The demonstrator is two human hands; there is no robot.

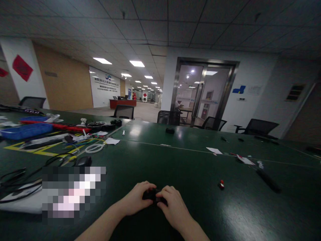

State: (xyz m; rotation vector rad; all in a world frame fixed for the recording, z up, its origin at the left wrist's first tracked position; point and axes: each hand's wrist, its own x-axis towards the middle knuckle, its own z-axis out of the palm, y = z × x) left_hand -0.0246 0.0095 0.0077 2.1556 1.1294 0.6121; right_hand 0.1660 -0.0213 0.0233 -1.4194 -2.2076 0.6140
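Note:
Both of my hands are close together over the dark green table (190, 160), near its front edge. My left hand (136, 199) is closed around one end of a small black object (149, 194). At the object's other end, the fingers of my right hand (173, 202) pinch it. Its exact kind cannot be made out, since it is dark and partly covered by my fingers. To the right of my hands lies a small red and silver item (221, 184).
Left of my hands are a blurred-out patch, cables, a black mouse (84, 162) and a coiled white cable (94, 148). Blue trays (27, 131) stand farther left. A black block (170, 130) lies toward the far edge; paper scraps (214, 150) and a dark rod (268, 180) are right.

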